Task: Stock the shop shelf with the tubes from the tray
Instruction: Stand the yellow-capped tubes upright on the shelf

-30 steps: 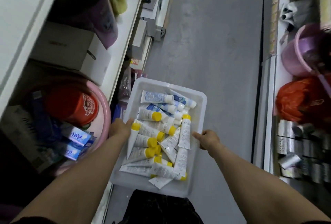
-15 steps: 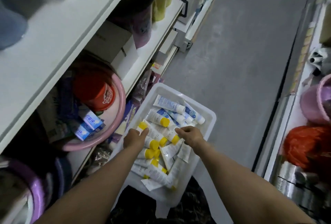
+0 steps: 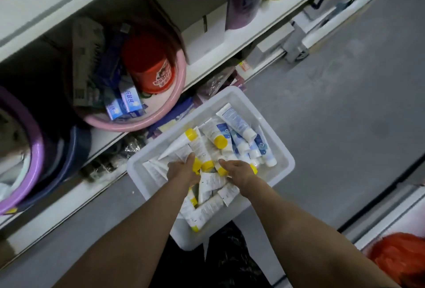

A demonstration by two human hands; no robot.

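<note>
Knuckles up, the left hand [image 3: 182,171] and the right hand [image 3: 238,172] are both sunk into the heap of tubes [image 3: 211,182]. Their fingers curl downward against yellow caps [image 3: 207,165]. The pile hides the fingertips, so I cannot tell whether either hand has closed round a tube. The hands lie close together with a cap between them.

The white, yellow-capped tubes lie crossed over one another in the near and middle part of the white plastic tray [image 3: 286,153]. Blue-and-white tubes [image 3: 236,119] with white caps are bunched at its far end. One yellow-capped tube [image 3: 174,148] leans on the tray's left wall.

The tray's left rim sits just beside the front edge of the shop shelf [image 3: 241,37]. On that shelf a pink basin [image 3: 138,125] overhangs the edge close to the tray and holds a red bucket [image 3: 149,67] and blue toothpaste boxes [image 3: 128,101]. A white carton [image 3: 202,27] stands beyond the pink basin, and a purple basin [image 3: 36,149] is on its near side. A black bag [image 3: 230,264] shows under the tray's near end.

Right of the tray the grey floor [image 3: 333,103] lies open up to the opposite shelving, where an orange bag [image 3: 400,262] sits.
</note>
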